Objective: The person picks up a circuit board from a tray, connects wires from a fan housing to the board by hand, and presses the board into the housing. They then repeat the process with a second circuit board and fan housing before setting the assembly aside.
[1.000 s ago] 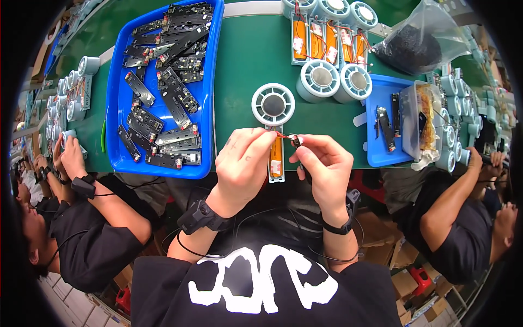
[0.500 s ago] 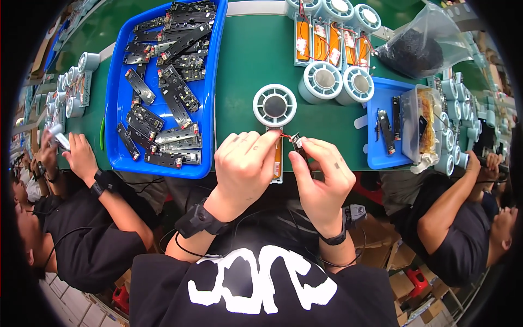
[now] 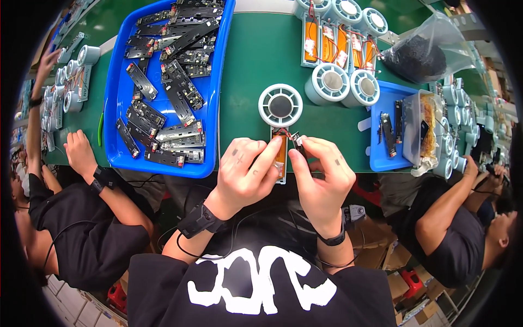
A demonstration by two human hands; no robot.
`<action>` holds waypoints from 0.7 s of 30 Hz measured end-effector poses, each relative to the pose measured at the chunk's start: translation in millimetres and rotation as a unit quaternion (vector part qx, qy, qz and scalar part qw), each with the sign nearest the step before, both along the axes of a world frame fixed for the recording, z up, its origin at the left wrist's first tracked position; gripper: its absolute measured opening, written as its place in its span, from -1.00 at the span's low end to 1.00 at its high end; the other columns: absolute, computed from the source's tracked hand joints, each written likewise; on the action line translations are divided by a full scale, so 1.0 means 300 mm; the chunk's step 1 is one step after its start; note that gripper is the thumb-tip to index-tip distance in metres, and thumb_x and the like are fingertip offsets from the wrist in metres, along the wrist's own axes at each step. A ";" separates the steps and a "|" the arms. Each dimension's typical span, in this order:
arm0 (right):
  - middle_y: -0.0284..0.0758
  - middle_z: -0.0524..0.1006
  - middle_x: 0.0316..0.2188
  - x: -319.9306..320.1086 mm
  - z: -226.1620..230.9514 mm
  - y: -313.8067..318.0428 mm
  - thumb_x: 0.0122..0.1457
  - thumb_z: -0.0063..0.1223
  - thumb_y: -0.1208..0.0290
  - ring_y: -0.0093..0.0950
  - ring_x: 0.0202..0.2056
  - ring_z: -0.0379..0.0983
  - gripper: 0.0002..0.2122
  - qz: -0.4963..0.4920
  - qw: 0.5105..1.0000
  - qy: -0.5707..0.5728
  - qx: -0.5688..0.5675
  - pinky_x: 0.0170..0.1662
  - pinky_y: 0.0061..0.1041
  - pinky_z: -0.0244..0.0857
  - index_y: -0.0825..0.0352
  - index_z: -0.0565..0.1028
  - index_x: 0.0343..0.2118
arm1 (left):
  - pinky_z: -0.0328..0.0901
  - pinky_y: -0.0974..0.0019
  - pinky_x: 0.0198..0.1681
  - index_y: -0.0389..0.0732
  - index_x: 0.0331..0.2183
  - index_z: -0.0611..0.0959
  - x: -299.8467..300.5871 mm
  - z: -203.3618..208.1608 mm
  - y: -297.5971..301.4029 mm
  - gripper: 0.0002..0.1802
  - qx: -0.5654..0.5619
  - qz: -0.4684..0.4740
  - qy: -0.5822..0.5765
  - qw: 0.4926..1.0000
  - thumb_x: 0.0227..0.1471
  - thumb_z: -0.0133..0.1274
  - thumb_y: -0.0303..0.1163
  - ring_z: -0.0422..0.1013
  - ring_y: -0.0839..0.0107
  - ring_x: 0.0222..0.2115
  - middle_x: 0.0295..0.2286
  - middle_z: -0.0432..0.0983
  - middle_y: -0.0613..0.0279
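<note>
Since the frame half a second ago, the view has slid so that the bench's things sit a little further right, and the left hand's (image 3: 248, 169) fingertips have drawn slightly down from the fan head. At the left edge, a co-worker's bare arm (image 3: 36, 109) now stretches up toward the far end of the bench.

The pale-blue round plastic fan (image 3: 280, 106) lies face up on the green bench top (image 3: 239, 71), its narrow tray-like handle pointing at the person, between and partly under the hands. The right hand (image 3: 326, 171) pinches a small dark circuit board (image 3: 297, 143) between thumb and forefinger, just beside the handle. The left hand is bunched at the thin red wires (image 3: 283, 132) near the handle's top; whether it grips them I cannot tell.

As far as shows, the flat orange battery (image 3: 281, 157) is already laid in the handle, which has no cover over it. The board is not seated there — that seems left to do — and the joint between wires and board is too small to judge. More dark boards (image 3: 180, 92) lie in the large blue plastic tray (image 3: 211, 136), and similar uncovered fan units (image 3: 331, 80) stand grouped beyond, their batteries showing.
</note>
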State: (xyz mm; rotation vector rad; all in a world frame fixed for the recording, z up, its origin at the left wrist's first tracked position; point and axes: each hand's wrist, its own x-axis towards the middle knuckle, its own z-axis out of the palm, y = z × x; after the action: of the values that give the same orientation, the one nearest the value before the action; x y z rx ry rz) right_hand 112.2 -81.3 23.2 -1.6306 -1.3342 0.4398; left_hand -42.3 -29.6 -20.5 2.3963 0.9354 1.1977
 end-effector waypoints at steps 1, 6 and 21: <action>-0.19 0.64 -0.26 0.001 0.001 0.001 0.03 0.32 0.68 -0.51 -0.35 0.59 -0.79 -0.004 1.000 0.000 -0.002 -0.44 -0.63 0.46 0.44 0.61 -0.23 | 0.37 0.21 -0.33 -0.32 -0.06 0.67 -0.001 0.000 0.001 -0.42 -0.001 0.001 -0.001 1.000 -0.27 0.25 -0.55 0.44 0.23 -0.43 -0.38 0.46 0.18; -0.20 0.64 -0.27 -0.006 0.008 -0.001 0.02 0.33 0.67 -0.50 -0.35 0.60 -0.78 0.004 1.000 -0.008 -0.024 -0.43 -0.61 0.46 0.43 0.62 -0.23 | 0.36 0.18 -0.31 -0.32 -0.04 0.66 -0.010 0.041 0.006 -0.44 -0.025 0.004 0.089 0.996 -0.21 0.20 -0.46 0.42 0.25 -0.42 -0.38 0.45 0.18; -0.19 0.65 -0.27 0.011 -0.011 0.011 -0.02 0.37 0.63 -0.43 -0.35 0.60 -0.75 0.023 0.994 -0.105 0.021 -0.37 -0.59 0.43 0.42 0.62 -0.23 | 0.30 0.19 -0.34 -0.29 0.00 0.63 -0.002 0.026 0.018 -0.42 -0.026 0.001 0.034 0.999 -0.18 0.17 -0.45 0.38 0.24 -0.43 -0.38 0.41 0.18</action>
State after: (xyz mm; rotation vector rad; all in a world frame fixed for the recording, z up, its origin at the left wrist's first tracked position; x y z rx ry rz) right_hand 115.6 -78.1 19.8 -1.6489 -1.5282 0.2706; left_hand -42.8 -24.4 -12.8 2.4091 0.9776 1.0834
